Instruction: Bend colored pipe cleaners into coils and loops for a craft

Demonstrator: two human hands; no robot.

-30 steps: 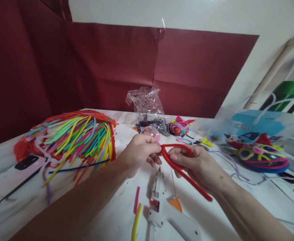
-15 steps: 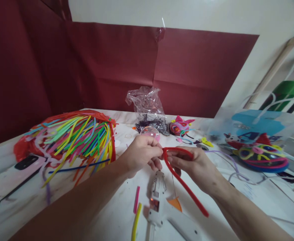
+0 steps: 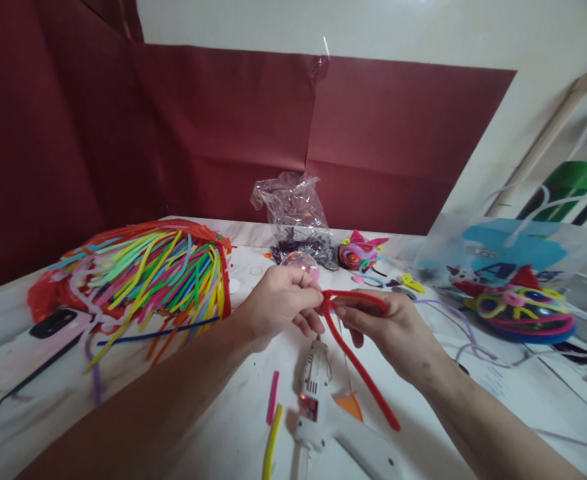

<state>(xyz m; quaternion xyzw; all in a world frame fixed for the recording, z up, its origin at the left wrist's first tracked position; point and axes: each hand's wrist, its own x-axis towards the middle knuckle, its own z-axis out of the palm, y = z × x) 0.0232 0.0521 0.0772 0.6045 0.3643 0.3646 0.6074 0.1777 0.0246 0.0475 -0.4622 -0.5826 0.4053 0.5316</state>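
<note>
Over the middle of the table, both hands grip a red pipe cleaner (image 3: 361, 372). My left hand (image 3: 286, 303) pinches its bent end between thumb and fingers. My right hand (image 3: 391, 327) is closed on a folded stretch of it, fingertips partly hidden behind the red strand. One long tail hangs free down to the right. Just below lies a white hot glue gun (image 3: 316, 387) with a small orange light glowing, its nozzle close beneath my left fingers. A pink pipe cleaner piece (image 3: 273, 398) and a yellow one (image 3: 272, 440) lie left of the gun.
A red bag of colourful pipe cleaners (image 3: 173, 280) lies left, beside a phone (image 3: 48, 340). At the back are a clear plastic bag (image 3: 293, 207) and a pink pipe-cleaner figure (image 3: 358, 252). To the right are a colourful decorated mask-like piece (image 3: 523, 310) and a translucent carrier bag (image 3: 518, 240).
The free tail of the red pipe cleaner has swung a little to the left. Both hands keep their grip, with only slight movement.
</note>
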